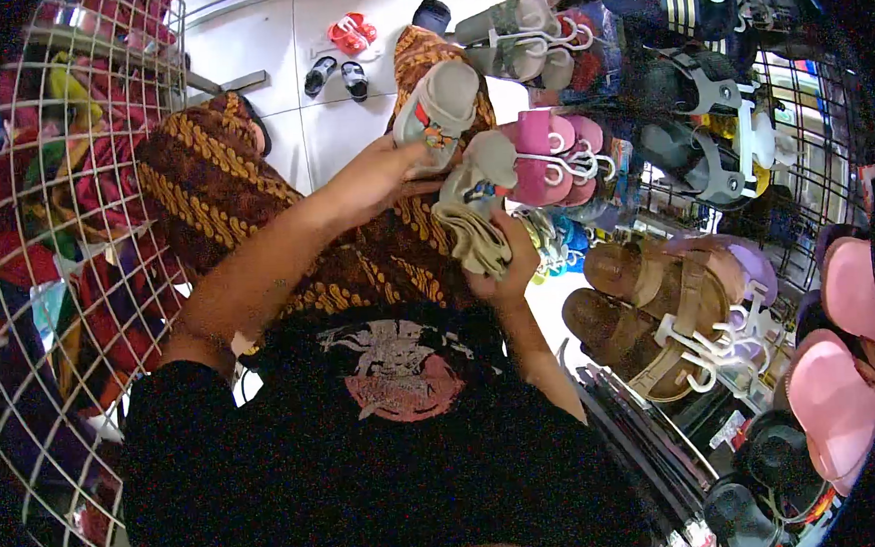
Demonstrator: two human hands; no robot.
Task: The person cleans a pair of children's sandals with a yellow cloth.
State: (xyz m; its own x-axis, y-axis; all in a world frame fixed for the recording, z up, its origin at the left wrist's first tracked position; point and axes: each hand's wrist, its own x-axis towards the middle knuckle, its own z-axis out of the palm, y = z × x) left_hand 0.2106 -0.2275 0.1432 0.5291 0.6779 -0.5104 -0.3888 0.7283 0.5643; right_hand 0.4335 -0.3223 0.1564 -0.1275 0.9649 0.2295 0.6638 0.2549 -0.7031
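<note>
My left hand (383, 170) is closed around the side of a grey clog (449, 90) with small colourful figures on it, held up in front of my lap. In my right hand (514, 261) is a second grey clog (491, 157), also with a coloured decoration, close beside the first. A folded beige bundle (473, 238), which looks like cloth, lies against the lower end of that clog, within the right hand's grip. Part of the right fingers is hidden behind these things. Pink sandals (552, 136) hang just right of the second clog.
Brown sandals (650, 306), black sandals (686, 153) and pink slippers (834, 400) hang on white hangers at the right. A wire grid (75, 246) stands at the left. Red shoes (352, 34) and small black sandals (354, 80) lie on the tiled floor (243, 45).
</note>
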